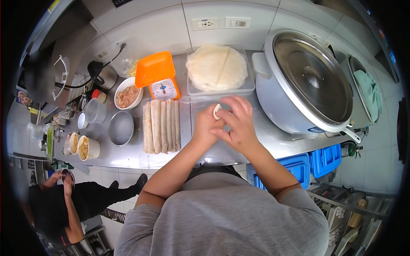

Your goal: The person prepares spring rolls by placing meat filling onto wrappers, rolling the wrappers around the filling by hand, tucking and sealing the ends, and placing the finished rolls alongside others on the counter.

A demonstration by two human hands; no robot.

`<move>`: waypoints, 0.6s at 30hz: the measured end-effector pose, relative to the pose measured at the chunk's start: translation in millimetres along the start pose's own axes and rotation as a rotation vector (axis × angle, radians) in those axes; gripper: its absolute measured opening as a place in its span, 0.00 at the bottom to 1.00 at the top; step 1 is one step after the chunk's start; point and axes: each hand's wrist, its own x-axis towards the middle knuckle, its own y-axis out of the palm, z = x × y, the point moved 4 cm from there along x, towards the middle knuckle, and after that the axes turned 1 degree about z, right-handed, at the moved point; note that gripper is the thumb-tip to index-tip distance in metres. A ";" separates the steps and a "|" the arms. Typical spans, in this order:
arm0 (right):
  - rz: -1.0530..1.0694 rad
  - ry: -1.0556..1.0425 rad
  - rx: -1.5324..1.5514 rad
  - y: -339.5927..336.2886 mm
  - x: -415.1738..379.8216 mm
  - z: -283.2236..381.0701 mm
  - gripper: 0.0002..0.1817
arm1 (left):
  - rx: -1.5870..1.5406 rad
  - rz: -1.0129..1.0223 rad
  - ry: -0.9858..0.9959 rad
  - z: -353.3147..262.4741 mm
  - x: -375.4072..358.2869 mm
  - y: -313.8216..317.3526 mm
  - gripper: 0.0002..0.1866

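Both hands met above the worktop (128,160) near its front edge: the left hand (206,126) and right hand (239,121) pinched shut on a small wrapper piece (216,111) (thin, probably fragile). Squeezing hard could tear it, or it might drop beside the finished rolls (161,126).

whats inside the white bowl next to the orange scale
The white bowl holds a heap of pinkish-brown shredded filling that covers its bottom. What lies beneath the heap cannot be seen. The orange scale stands just to its right.
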 end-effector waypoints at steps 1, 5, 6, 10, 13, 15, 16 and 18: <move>0.030 -0.016 0.048 2.1 2.1 -3.2 0.25 | -0.054 0.016 0.027 1.9 -2.6 -1.4 0.06; -0.063 0.111 0.497 0.1 14.2 -14.4 0.27 | -0.057 0.170 -0.104 4.3 -7.4 -15.4 0.06; -0.132 0.195 0.673 -1.8 16.0 -17.5 0.28 | -0.010 0.229 -0.201 4.8 -9.3 -17.0 0.06; 0.051 0.116 0.766 10.9 16.3 -19.8 0.29 | -0.101 0.242 -0.021 2.7 -14.9 -13.6 0.05; 0.000 -0.069 0.508 5.0 16.8 -12.1 0.29 | -0.128 0.291 -0.079 3.0 -19.7 -18.5 0.06; -0.062 -0.148 0.372 1.0 14.9 -5.6 0.28 | -0.217 0.331 -0.190 -0.1 -20.4 -20.2 0.06; -0.066 -0.174 0.312 0.6 15.0 -3.0 0.25 | -0.273 0.347 -0.234 2.1 -20.6 -21.1 0.06; -0.072 -0.244 0.228 3.7 14.0 2.2 0.20 | -0.307 0.333 -0.231 6.2 -23.0 -22.1 0.06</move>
